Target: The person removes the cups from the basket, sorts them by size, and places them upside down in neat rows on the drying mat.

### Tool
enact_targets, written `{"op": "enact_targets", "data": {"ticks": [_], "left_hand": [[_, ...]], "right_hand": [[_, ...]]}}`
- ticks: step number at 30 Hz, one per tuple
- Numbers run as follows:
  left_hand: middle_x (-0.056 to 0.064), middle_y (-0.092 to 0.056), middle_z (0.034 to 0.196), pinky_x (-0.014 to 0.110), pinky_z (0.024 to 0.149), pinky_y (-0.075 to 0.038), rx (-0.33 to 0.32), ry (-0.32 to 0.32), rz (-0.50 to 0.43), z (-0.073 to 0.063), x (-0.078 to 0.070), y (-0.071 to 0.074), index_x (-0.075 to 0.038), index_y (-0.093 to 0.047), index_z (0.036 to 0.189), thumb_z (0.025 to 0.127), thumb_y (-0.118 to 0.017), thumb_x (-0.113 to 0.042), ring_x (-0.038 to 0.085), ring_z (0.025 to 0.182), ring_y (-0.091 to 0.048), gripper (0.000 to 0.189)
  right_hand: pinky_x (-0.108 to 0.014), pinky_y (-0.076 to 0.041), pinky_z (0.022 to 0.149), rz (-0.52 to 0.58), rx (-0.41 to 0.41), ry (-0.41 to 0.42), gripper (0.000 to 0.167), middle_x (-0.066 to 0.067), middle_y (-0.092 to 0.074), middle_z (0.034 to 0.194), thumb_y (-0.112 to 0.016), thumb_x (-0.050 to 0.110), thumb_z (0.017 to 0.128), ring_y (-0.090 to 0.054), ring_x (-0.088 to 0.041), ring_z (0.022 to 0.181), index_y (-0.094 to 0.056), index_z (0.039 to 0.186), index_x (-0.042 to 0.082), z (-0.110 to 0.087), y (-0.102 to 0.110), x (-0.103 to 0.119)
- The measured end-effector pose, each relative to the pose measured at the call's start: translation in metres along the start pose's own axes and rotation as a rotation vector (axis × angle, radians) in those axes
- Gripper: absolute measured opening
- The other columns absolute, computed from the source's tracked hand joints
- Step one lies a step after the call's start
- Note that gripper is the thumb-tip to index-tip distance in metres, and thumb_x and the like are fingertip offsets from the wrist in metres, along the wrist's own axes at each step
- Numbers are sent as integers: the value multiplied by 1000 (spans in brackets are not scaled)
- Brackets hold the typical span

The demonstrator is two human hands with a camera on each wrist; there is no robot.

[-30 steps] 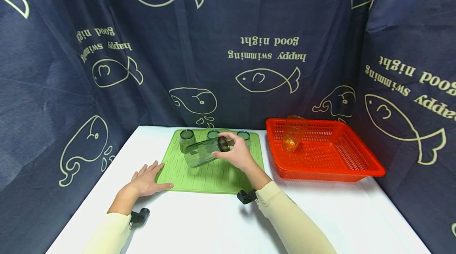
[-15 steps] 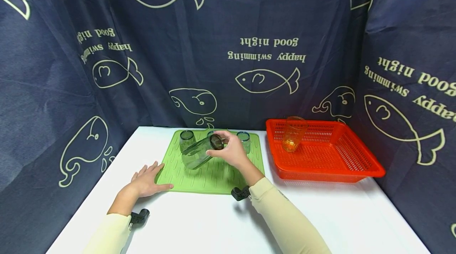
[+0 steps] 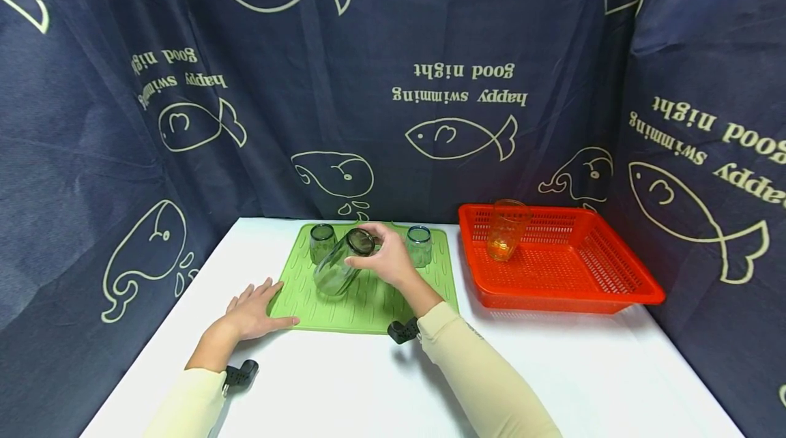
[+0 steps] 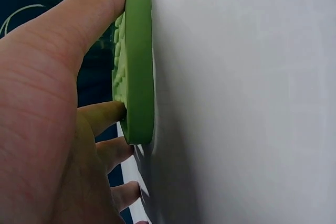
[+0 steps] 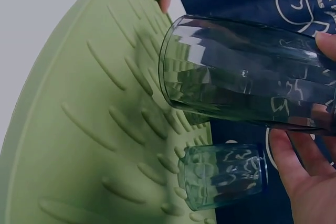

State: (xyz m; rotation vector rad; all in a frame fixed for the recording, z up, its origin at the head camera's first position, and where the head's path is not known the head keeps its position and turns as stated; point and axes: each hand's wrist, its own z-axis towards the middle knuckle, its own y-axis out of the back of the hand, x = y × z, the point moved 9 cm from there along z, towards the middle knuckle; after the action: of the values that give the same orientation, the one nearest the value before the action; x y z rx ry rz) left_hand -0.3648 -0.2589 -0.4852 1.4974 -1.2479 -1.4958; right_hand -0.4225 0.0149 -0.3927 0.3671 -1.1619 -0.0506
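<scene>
My right hand (image 3: 393,259) grips a tall grey-green drinking glass (image 3: 334,274) near its dark-rimmed end. The glass leans with that end up and to the right, its other end low over the green ridged mat (image 3: 381,308). In the right wrist view, the same glass (image 5: 236,72) is above the mat, and the thumb and fingers hold its sides. My left hand (image 3: 252,312) lies spread at the mat's front left corner, fingers straight. Its thumb touches the front edge (image 4: 139,51) in the left wrist view.
A short glass (image 3: 322,243) stands at the mat's back left and another (image 3: 419,247) at its back right. A red plastic basket (image 3: 571,298) on the right contains a tilted amber glass (image 3: 508,230). Dark blue curtains (image 3: 460,22) enclose the white table (image 3: 344,383).
My right hand has moved left, and the held glass has tipped from nearly lying flat to a steeper slant. The middle glass behind is now mostly hidden by the hand. The left hand stays put.
</scene>
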Motion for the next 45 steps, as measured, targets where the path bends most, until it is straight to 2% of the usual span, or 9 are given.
{"op": "enact_targets", "data": {"ticks": [5,9,17,20,24,29,35,40,45], "left_hand": [[32,-26,163,79,116,-16,-2,-2,5,1,0,-1,1,-35,157,83,-72,-67,64,147,-18,107],[32,-26,163,80,116,-17,-4,-2,12,2,0,-1,0,-36,156,82,-72,-67,64,147,-19,107],[32,-26,163,80,116,-15,-3,2,3,2,0,-1,1,-35,157,82,-72,-69,64,147,-18,108],[32,-25,164,79,116,-14,-1,3,0,2,2,-2,1,-34,157,82,-71,-69,64,148,-17,109],[32,-25,164,79,117,-14,1,3,1,2,2,-1,1,-34,157,82,-71,-69,64,148,-16,109],[32,-25,164,79,117,-14,2,6,-2,1,2,-1,1,-34,157,82,-71,-69,64,148,-16,109],[32,-26,163,79,117,-14,-6,5,-7,1,1,-2,1,-35,157,81,-72,-69,64,147,-17,109],[32,-27,163,79,117,-14,-4,6,-3,1,1,-2,1,-35,157,82,-72,-69,63,148,-17,109],[32,-27,163,79,116,-15,-2,3,2,0,0,0,1,-35,157,82,-72,-67,64,147,-18,108]], "right_hand": [[-34,-58,95,44,-7,-12,67,-6,-68,133,-94,17,73,-66,-24,117,-65,133,14,1,-4,0],[-40,-57,99,51,-19,-20,66,-5,-69,132,-94,19,73,-65,-23,117,-66,132,16,3,-8,-2],[-31,-58,90,-3,-35,15,64,-1,-72,124,-96,23,71,-68,-21,105,-68,129,19,8,-15,-4],[-31,-58,90,-17,-29,24,66,-3,-72,124,-96,24,72,-69,-24,105,-68,131,18,10,-19,-4],[-29,-58,86,-21,-18,6,69,-5,-71,126,-95,25,72,-69,-24,102,-67,134,18,11,-23,-8],[-28,-59,80,-19,-22,-6,69,-5,-70,128,-95,29,72,-68,-21,100,-67,135,23,12,-27,-8],[-25,-59,78,-31,-21,0,73,-2,-71,124,-96,29,71,-67,-15,99,-66,137,21,13,-31,-6],[-26,-59,77,-46,-23,18,72,-4,-72,120,-97,29,70,-68,-16,98,-68,135,19,14,-34,-3],[-26,-58,80,-64,-17,16,70,-1,-71,122,-96,30,71,-67,-17,100,-67,134,19,13,-39,-3]]}}
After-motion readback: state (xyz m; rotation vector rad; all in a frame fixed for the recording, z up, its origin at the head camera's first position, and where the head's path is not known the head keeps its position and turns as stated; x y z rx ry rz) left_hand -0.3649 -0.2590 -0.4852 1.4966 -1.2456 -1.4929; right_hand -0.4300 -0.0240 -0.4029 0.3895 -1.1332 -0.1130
